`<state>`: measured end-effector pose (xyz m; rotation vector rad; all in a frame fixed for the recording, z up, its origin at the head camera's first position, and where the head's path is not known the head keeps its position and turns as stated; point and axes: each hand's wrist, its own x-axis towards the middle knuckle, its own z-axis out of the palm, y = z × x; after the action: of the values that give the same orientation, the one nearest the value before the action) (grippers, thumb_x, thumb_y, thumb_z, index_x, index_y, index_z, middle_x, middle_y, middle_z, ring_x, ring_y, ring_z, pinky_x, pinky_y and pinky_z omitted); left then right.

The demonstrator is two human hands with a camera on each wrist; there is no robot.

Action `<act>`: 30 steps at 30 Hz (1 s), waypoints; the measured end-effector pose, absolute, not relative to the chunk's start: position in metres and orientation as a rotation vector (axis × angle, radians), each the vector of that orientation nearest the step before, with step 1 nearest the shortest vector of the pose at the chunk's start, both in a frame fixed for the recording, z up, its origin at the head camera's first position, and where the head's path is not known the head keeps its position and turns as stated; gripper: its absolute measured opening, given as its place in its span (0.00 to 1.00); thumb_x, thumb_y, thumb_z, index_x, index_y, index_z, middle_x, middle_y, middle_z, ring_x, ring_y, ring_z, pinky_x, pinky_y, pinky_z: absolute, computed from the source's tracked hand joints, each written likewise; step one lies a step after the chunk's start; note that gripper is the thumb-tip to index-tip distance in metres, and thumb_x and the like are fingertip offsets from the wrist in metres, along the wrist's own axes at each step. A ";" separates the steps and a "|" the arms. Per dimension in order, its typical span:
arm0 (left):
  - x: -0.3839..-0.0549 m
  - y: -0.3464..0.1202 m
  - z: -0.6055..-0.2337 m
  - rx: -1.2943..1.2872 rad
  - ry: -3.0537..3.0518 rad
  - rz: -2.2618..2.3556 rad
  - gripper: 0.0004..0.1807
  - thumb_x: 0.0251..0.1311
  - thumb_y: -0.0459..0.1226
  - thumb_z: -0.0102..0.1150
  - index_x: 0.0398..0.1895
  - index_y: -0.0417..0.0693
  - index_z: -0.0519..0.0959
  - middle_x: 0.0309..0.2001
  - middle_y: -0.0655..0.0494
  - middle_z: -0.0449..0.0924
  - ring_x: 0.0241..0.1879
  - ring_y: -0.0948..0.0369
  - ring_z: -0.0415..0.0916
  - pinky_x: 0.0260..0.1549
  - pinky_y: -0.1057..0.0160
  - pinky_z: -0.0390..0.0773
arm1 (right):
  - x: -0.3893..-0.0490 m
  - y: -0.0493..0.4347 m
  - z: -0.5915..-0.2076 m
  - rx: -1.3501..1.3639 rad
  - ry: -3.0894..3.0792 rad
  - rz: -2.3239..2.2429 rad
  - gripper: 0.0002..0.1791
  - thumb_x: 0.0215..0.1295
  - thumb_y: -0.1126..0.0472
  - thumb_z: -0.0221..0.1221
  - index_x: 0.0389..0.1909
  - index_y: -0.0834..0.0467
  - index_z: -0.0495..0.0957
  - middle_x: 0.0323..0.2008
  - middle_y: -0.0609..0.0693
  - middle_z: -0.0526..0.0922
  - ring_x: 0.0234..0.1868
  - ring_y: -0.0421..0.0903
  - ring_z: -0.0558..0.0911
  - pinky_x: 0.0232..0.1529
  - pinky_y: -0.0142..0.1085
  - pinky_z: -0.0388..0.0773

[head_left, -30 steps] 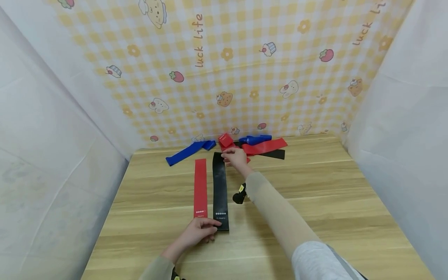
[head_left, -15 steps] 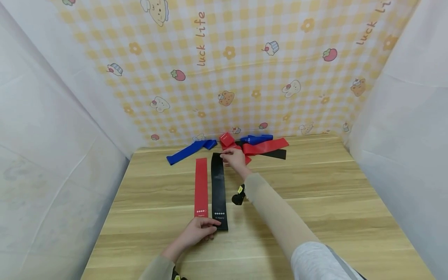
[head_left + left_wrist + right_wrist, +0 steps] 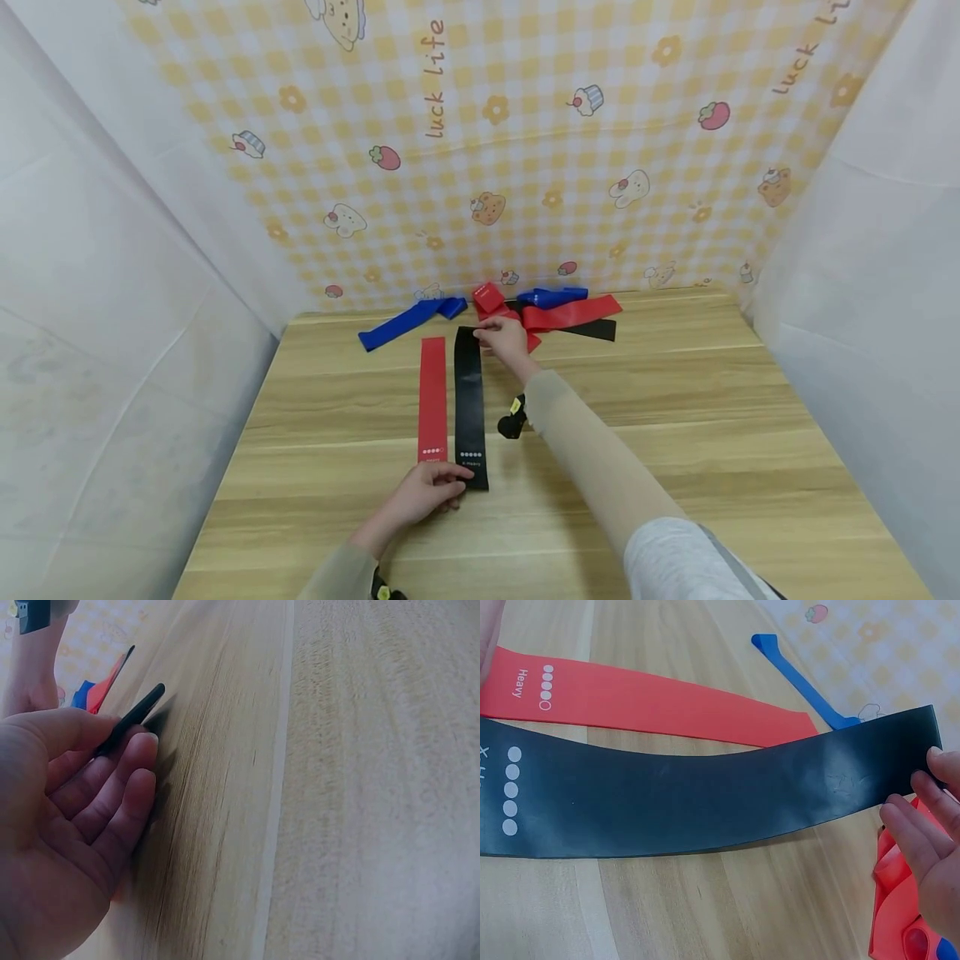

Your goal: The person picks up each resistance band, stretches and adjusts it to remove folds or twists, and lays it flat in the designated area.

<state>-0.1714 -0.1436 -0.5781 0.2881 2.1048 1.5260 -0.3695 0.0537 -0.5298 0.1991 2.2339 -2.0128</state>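
A black resistance loop band (image 3: 470, 392), printed "X-Heavy" with several white dots, is stretched lengthwise in front of me between both hands. My left hand (image 3: 423, 493) pinches its near end between thumb and fingers; in the left wrist view the band's folded end (image 3: 142, 712) sticks out past the fingertips. At the far end, my right hand (image 3: 934, 847) pinches the corner, and that end curves upward in the right wrist view. Just left of it a red resistance band (image 3: 432, 392) marked "Heavy" lies flat, its near end partly hidden by my left hand.
Along the back of the wooden table (image 3: 675, 433) lies a blue band (image 3: 401, 325) at left. Beyond my right hand is a heap of red bands (image 3: 573, 314), a blue band (image 3: 553, 297) and a black band (image 3: 592, 330). A checked cloth (image 3: 450, 183) hangs behind.
Both hands keep their grip on the black band, which has barely shifted. The whole scene drifts slightly in the head view.
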 end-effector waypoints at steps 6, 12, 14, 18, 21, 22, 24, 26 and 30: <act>-0.172 -0.142 -0.578 0.281 2.111 1.525 0.11 0.65 0.32 0.59 0.48 0.39 0.82 0.24 0.50 0.80 0.23 0.59 0.74 0.20 0.66 0.74 | -0.370 0.053 -0.531 0.205 2.242 -2.002 0.10 0.61 0.65 0.65 0.43 0.62 0.83 0.39 0.57 0.84 0.37 0.50 0.85 0.42 0.50 0.81; -0.173 -0.143 -0.580 0.288 2.134 1.494 0.10 0.64 0.33 0.59 0.46 0.39 0.83 0.23 0.51 0.80 0.23 0.60 0.75 0.21 0.67 0.75 | -0.368 0.052 -0.537 0.205 2.289 -1.936 0.11 0.61 0.65 0.65 0.44 0.61 0.83 0.39 0.56 0.85 0.37 0.51 0.85 0.41 0.49 0.82; -0.173 -0.143 -0.580 0.291 2.142 1.485 0.10 0.64 0.33 0.60 0.46 0.39 0.83 0.23 0.51 0.80 0.23 0.60 0.76 0.21 0.67 0.75 | -0.368 0.053 -0.539 0.199 2.306 -1.914 0.12 0.61 0.65 0.65 0.46 0.62 0.83 0.39 0.57 0.85 0.37 0.49 0.85 0.41 0.47 0.82; -0.173 -0.143 -0.581 0.294 2.155 1.468 0.10 0.63 0.33 0.60 0.45 0.39 0.83 0.23 0.52 0.79 0.22 0.60 0.76 0.21 0.67 0.76 | -0.365 0.054 -0.542 0.173 2.328 -1.866 0.15 0.61 0.65 0.64 0.49 0.63 0.82 0.40 0.57 0.86 0.37 0.47 0.85 0.41 0.45 0.82; -0.173 -0.142 -0.581 0.299 2.158 1.463 0.10 0.63 0.33 0.60 0.45 0.39 0.83 0.22 0.52 0.79 0.22 0.60 0.76 0.21 0.67 0.76 | -0.363 0.054 -0.545 0.147 2.316 -1.843 0.15 0.62 0.65 0.64 0.50 0.63 0.82 0.40 0.56 0.86 0.41 0.51 0.85 0.41 0.44 0.82; -0.173 -0.142 -0.581 0.298 2.158 1.462 0.10 0.63 0.33 0.60 0.45 0.39 0.83 0.22 0.53 0.79 0.22 0.60 0.76 0.21 0.67 0.75 | -0.363 0.054 -0.546 0.140 2.307 -1.840 0.15 0.62 0.64 0.64 0.50 0.63 0.82 0.40 0.56 0.86 0.42 0.53 0.84 0.41 0.43 0.82; -0.173 -0.142 -0.581 0.297 2.157 1.462 0.10 0.63 0.33 0.60 0.45 0.39 0.83 0.22 0.53 0.79 0.22 0.61 0.76 0.21 0.67 0.75 | -0.363 0.053 -0.548 0.120 2.301 -1.825 0.15 0.63 0.64 0.63 0.50 0.62 0.82 0.40 0.56 0.86 0.44 0.55 0.84 0.40 0.42 0.83; -0.173 -0.142 -0.581 0.294 2.156 1.461 0.10 0.63 0.33 0.60 0.45 0.40 0.83 0.22 0.53 0.79 0.22 0.61 0.75 0.20 0.68 0.75 | -0.363 0.052 -0.550 0.098 2.307 -1.811 0.14 0.63 0.64 0.63 0.49 0.62 0.82 0.41 0.57 0.85 0.45 0.56 0.83 0.38 0.40 0.83; -0.172 -0.142 -0.579 0.283 2.148 1.464 0.10 0.63 0.33 0.60 0.45 0.40 0.83 0.22 0.52 0.79 0.22 0.61 0.75 0.20 0.68 0.74 | -0.365 0.051 -0.552 0.058 2.328 -1.794 0.16 0.64 0.62 0.63 0.51 0.62 0.81 0.43 0.55 0.85 0.43 0.54 0.83 0.39 0.39 0.82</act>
<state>-0.1724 -0.1419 -0.5787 0.2835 2.1480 1.4636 -0.3651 0.0513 -0.5521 0.0581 2.3282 -1.7943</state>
